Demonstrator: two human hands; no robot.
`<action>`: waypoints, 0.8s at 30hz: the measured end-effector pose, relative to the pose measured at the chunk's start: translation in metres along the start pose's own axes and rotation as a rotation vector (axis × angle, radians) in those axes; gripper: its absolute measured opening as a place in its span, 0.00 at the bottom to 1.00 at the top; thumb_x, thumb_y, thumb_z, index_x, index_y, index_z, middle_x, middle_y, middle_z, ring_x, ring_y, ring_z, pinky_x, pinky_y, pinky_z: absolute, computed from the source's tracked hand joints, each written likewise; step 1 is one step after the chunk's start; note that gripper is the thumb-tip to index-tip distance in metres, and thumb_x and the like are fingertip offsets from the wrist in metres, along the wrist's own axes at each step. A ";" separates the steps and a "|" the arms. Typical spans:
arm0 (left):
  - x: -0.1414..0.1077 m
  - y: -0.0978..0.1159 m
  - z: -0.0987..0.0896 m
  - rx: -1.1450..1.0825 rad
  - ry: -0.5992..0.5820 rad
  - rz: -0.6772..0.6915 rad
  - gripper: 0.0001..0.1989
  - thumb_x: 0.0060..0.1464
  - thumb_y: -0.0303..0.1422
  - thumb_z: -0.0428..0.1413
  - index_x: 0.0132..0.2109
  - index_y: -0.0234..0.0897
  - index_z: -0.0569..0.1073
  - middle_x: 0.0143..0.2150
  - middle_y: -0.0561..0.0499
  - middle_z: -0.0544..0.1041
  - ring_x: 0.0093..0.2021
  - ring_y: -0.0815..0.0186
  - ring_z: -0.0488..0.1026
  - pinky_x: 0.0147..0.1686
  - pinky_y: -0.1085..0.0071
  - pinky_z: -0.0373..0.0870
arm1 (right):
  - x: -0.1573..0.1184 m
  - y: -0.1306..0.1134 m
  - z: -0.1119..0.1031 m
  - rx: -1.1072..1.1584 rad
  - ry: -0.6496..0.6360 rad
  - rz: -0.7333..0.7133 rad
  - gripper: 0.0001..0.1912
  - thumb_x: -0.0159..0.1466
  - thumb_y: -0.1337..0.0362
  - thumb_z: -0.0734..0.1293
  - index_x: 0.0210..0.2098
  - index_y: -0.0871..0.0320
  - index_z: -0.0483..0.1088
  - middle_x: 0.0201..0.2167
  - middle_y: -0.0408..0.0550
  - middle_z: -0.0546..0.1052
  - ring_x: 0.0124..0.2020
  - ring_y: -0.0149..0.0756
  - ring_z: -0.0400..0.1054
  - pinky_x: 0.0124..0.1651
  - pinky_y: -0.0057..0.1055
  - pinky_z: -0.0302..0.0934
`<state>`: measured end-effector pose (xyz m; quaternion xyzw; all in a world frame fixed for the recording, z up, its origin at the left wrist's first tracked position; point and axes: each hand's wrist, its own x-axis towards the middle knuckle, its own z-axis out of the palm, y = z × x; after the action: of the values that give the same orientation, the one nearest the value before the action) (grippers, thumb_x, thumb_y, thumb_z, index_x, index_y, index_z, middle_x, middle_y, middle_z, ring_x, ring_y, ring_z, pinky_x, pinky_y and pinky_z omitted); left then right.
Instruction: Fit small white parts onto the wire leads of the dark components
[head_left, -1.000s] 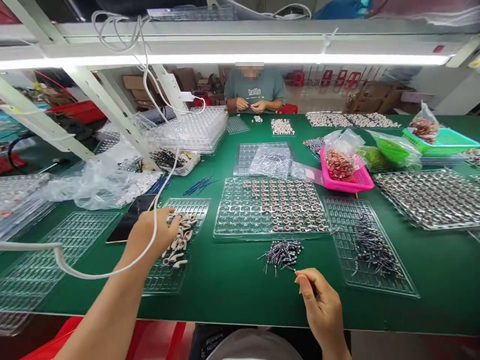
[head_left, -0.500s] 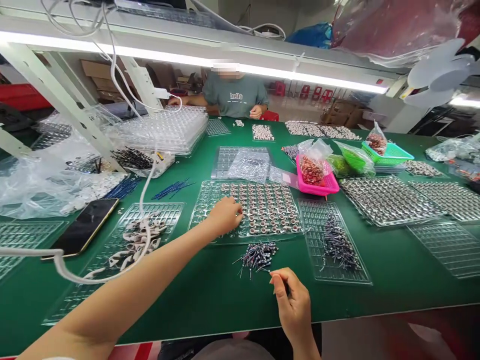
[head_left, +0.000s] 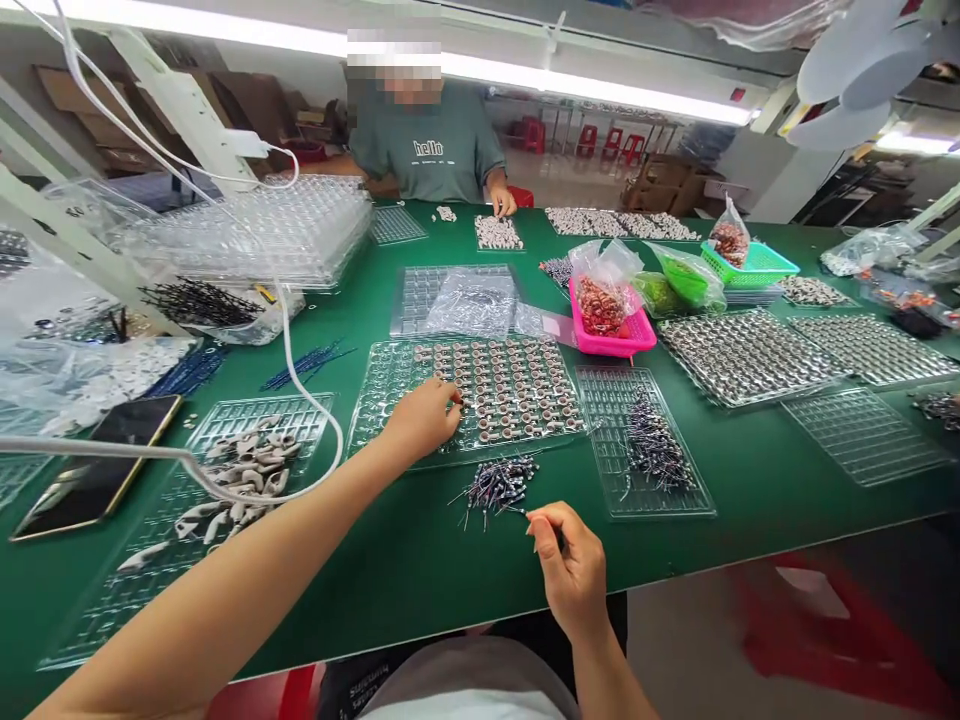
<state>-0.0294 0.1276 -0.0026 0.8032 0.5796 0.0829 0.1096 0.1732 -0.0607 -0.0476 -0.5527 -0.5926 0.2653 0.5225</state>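
My left hand (head_left: pixel 426 415) reaches over a clear plastic tray (head_left: pixel 382 388) whose right part holds rows of small beige parts with round openings (head_left: pixel 517 375). Its fingers are curled down at the edge of those rows, and whatever they grip is hidden. Below the tray lies a loose pile of small dark components with thin wire leads (head_left: pixel 501 482). Just right of that pile, my right hand (head_left: pixel 571 565) is closed in a pinch on the end of one thin-leaded component (head_left: pixel 516 510).
Left lie a clear tray of larger beige pieces (head_left: pixel 251 465), a phone (head_left: pixel 97 465) and a white cable (head_left: pixel 289 350). Right are a tray of dark leaded components (head_left: pixel 656 440), a pink basket (head_left: pixel 611 335) and filled trays (head_left: pixel 750 355). A co-worker (head_left: pixel 435 150) sits opposite.
The camera view has shifted, so the table appears higher and farther left. My left hand stays at the tray. My right fingers now pinch beside a lead at the pile's edge. The co-worker's hand reaches their tray.
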 end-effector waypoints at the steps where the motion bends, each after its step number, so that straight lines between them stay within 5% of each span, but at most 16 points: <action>1: 0.001 -0.001 0.001 -0.010 -0.013 -0.003 0.12 0.59 0.33 0.49 0.43 0.35 0.75 0.45 0.41 0.76 0.44 0.56 0.73 0.41 0.64 0.68 | 0.000 0.000 0.000 -0.004 -0.004 0.000 0.10 0.69 0.63 0.60 0.35 0.57 0.71 0.28 0.43 0.74 0.27 0.30 0.68 0.29 0.26 0.61; 13: 0.018 0.002 0.000 -0.210 0.009 -0.119 0.10 0.55 0.37 0.53 0.33 0.35 0.74 0.36 0.42 0.79 0.34 0.58 0.74 0.31 0.67 0.65 | 0.001 -0.001 0.001 0.012 -0.007 0.020 0.10 0.69 0.62 0.61 0.35 0.57 0.72 0.28 0.43 0.73 0.26 0.29 0.66 0.28 0.26 0.61; 19: -0.042 0.032 -0.020 -0.461 -0.029 -0.035 0.12 0.58 0.40 0.53 0.33 0.37 0.72 0.30 0.51 0.78 0.29 0.64 0.73 0.29 0.69 0.66 | 0.000 0.000 -0.011 -0.052 0.060 0.049 0.06 0.68 0.64 0.63 0.37 0.56 0.72 0.30 0.43 0.73 0.28 0.29 0.67 0.31 0.26 0.63; 24: -0.087 0.049 -0.011 -0.856 -0.101 0.041 0.12 0.59 0.39 0.53 0.47 0.38 0.69 0.36 0.50 0.78 0.36 0.63 0.76 0.36 0.67 0.73 | 0.010 -0.001 -0.018 -0.333 -0.119 0.017 0.05 0.65 0.66 0.66 0.41 0.56 0.72 0.37 0.47 0.74 0.38 0.37 0.69 0.41 0.33 0.65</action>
<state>-0.0148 0.0312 0.0205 0.6997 0.4705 0.2788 0.4596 0.1907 -0.0564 -0.0375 -0.6199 -0.6535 0.2001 0.3856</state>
